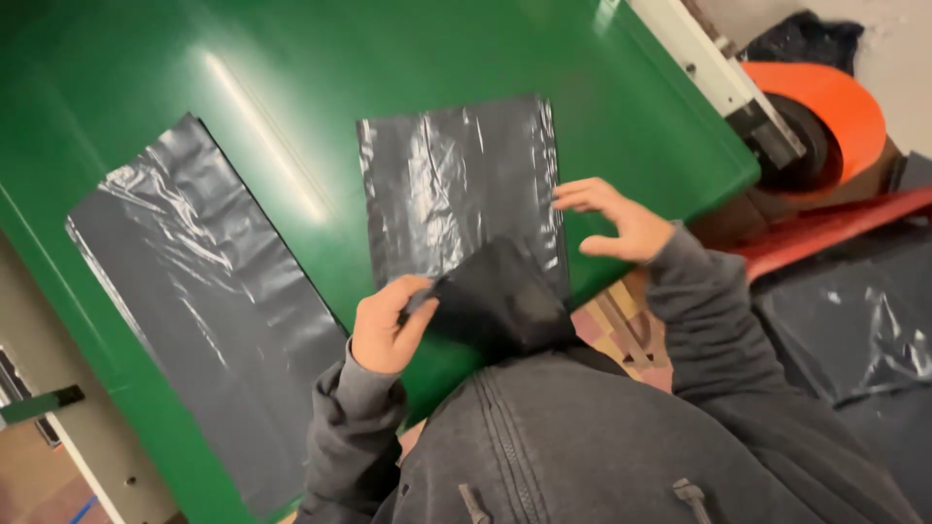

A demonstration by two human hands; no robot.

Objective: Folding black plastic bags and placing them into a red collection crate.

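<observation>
Your left hand (pixel 388 325) pinches the black bag's (pixel 461 189) lifted corner on the green table (pixel 291 78); your open right hand (pixel 616 218) should press its edge flat.

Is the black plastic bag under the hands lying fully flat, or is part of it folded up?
Partly folded: the left hand pinches the near corner of the black bag turned back, while the right hand rests on its edge.

Glossy green table (pixel 291 87) — crinkled, shiny grey plastic bags (pixel 456 184) — matt cloth sleeves (pixel 709 301).
</observation>
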